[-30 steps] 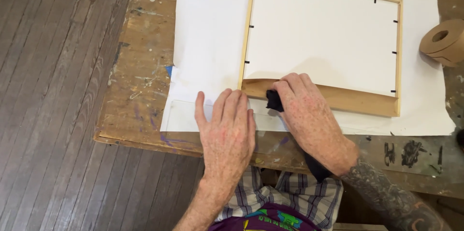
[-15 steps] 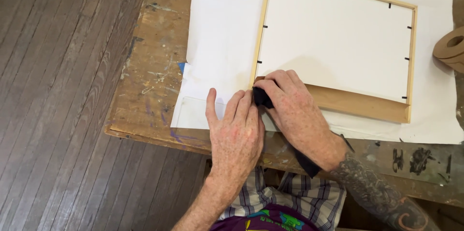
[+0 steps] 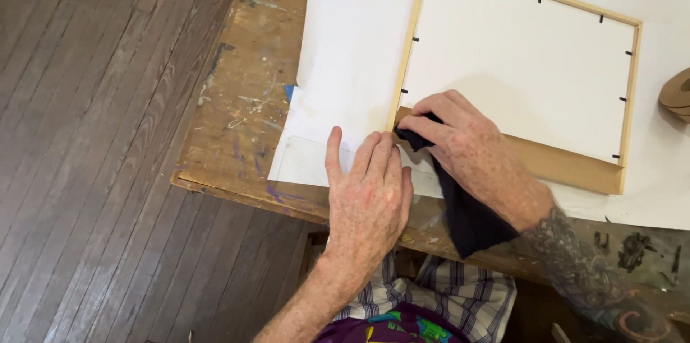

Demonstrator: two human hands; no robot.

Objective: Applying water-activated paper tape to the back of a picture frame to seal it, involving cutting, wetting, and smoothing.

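Head view: right hand [image 3: 471,153] grip closed on a dark cloth [image 3: 460,206], pressed at the near-left corner of the wooden frame [image 3: 413,48]. Left hand [image 3: 366,196] flat, open, holding nothing, on white paper [image 3: 345,56] just left of the frame, on the worktop [image 3: 237,113].

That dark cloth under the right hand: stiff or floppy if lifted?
Probably floppy: the dark cloth drapes limp over the table edge below the right hand. Likely light, since it bunches under the fingertips. It shouldn't roll; it lies flat against the wooden frame.
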